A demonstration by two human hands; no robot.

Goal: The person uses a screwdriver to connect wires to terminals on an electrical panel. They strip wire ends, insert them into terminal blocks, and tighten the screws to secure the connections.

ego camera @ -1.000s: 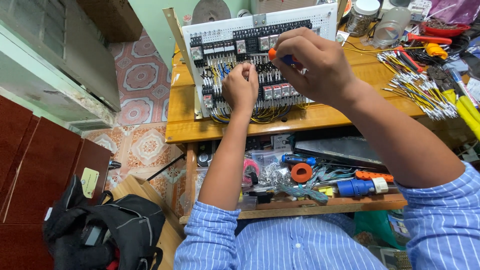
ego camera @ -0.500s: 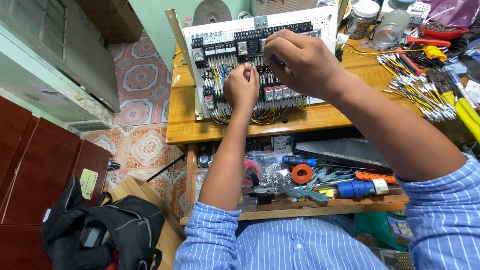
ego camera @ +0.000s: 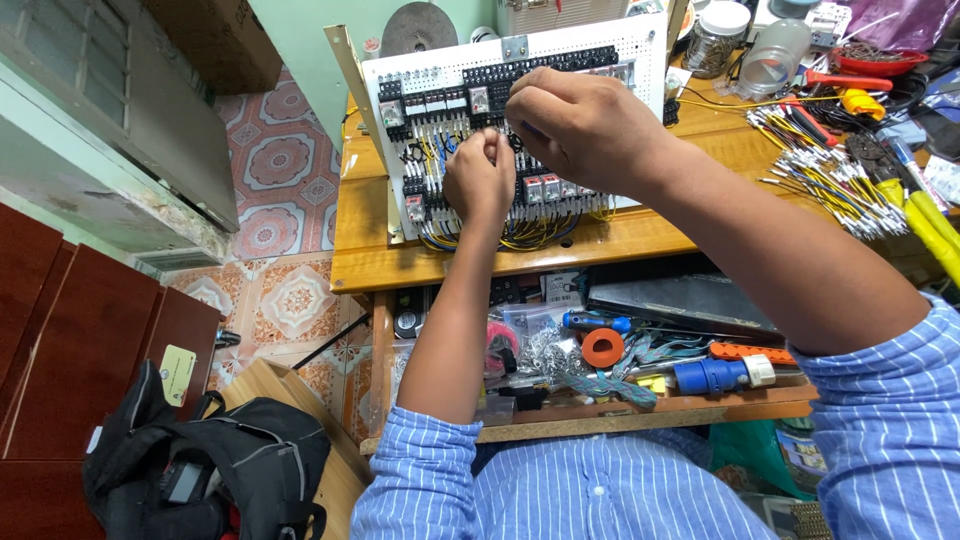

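Observation:
A white perforated control panel [ego camera: 645,48] leans upright at the back of a wooden workbench [ego camera: 640,238]. It carries rows of black terminals, relays and yellow, blue and black wires. My left hand [ego camera: 480,180] is pinched on a wire at the panel's middle rows. Just to its right and slightly higher, my right hand [ego camera: 585,125] is curled into a fist against the upper terminals. Its fingers close around a small screwdriver that is almost entirely hidden.
Cut wires with ferrules [ego camera: 830,180], yellow-handled tools [ego camera: 925,225] and glass jars [ego camera: 722,40] crowd the bench's right side. A lower shelf holds a blue plug [ego camera: 715,375], an orange tape roll [ego camera: 603,348] and clutter. A black backpack [ego camera: 215,470] lies on the floor beside a dark red cabinet [ego camera: 80,340].
My right hand has slid left and down along the panel's top rows, and the screwdriver's orange end is now hidden. My left hand has stayed in place.

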